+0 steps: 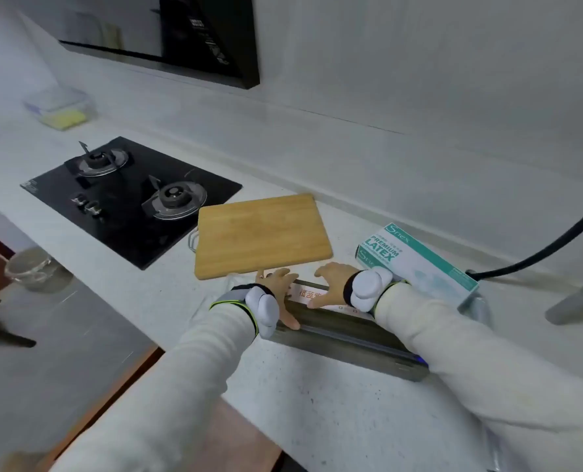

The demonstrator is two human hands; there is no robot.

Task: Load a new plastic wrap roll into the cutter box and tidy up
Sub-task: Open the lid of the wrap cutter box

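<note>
Long grey cutter box (pixel 348 338) flat on the speckled counter (pixel 334 413), white-labelled roll (pixel 312 294) inside.

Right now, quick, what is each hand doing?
Left hand: open, fingers spread, resting on the cutter box, gripping nothing.
Right hand: open, fingers spread flat on the same box.

Room's evenly lit, soft cool light, no harsh shadows on the counter (pixel 317 420). Slight glare on the black hob (pixel 130 199). Whole pic soft w/ compression smear; sleeves (pixel 181 386) near bottom blurred. Wide-angle bend at edges, far-left container (pixel 60 109) hazy.
</note>
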